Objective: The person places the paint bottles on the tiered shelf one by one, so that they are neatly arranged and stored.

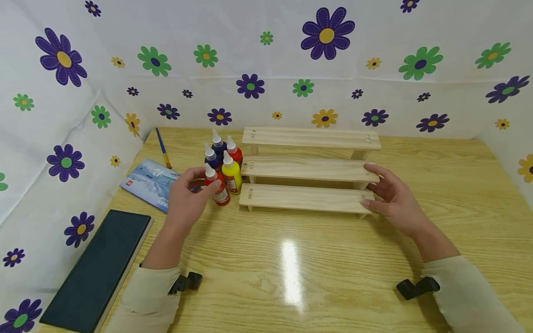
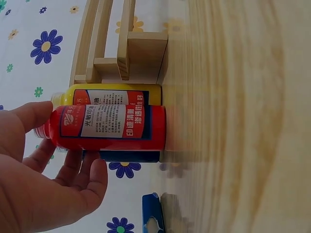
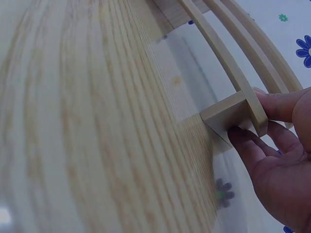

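A three-step wooden rack (image 1: 308, 199) stands near the back of the table. My right hand (image 1: 393, 199) grips its right end, thumb on the lowest step and fingers at the middle one; the right wrist view shows fingertips against the end support (image 3: 231, 116). Left of the rack, upright bottles stand close together: a yellow one (image 1: 232, 175), a red one behind it (image 1: 235, 152) and two dark blue ones. My left hand (image 1: 187, 196) holds the front red bottle (image 1: 220, 192) near its neck, thumb in front. In the left wrist view this red bottle (image 2: 112, 128) has its base at the tabletop.
A blue-and-white booklet (image 1: 151, 182) lies left of my left hand, with a blue-handled brush (image 1: 162, 147) behind it. A long dark panel (image 1: 100, 263) lies along the table's left edge. A flower-patterned cloth (image 1: 283, 60) hangs behind the table and at both sides.
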Motion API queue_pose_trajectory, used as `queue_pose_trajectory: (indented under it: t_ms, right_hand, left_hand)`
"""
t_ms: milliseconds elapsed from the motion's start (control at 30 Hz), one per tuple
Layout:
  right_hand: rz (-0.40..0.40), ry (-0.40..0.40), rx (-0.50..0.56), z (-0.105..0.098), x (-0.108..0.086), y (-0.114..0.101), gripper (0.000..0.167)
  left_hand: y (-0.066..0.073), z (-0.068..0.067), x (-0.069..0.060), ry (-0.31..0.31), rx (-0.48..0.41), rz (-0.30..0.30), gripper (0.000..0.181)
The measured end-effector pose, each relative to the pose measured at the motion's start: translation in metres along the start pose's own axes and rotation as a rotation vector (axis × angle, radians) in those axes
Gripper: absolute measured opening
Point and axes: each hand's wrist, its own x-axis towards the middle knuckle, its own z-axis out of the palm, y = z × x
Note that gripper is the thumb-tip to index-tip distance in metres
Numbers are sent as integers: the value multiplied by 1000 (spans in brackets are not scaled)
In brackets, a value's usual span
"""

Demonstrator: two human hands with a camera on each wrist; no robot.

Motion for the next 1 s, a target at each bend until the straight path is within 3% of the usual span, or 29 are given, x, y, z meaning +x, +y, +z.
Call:
queue_pose_trajectory:
  t_ms: [233, 533, 700, 1000]
  right_hand:
    - [9, 1, 2, -1, -1, 1, 79]
    - [6, -1, 1, -1, -1, 1, 78]
    - [6, -3, -6, 0, 0, 0, 78]
    - [-1, -5, 23, -1, 0, 1, 79]
  left_hand:
    - [-2, 0, 1, -7, -10, 8, 39]
    - [2, -6, 0, -75, 3, -14, 44]
    - [9, -12, 0, -92, 12, 0, 45]
    - [25, -24, -7, -78, 73, -31, 47]
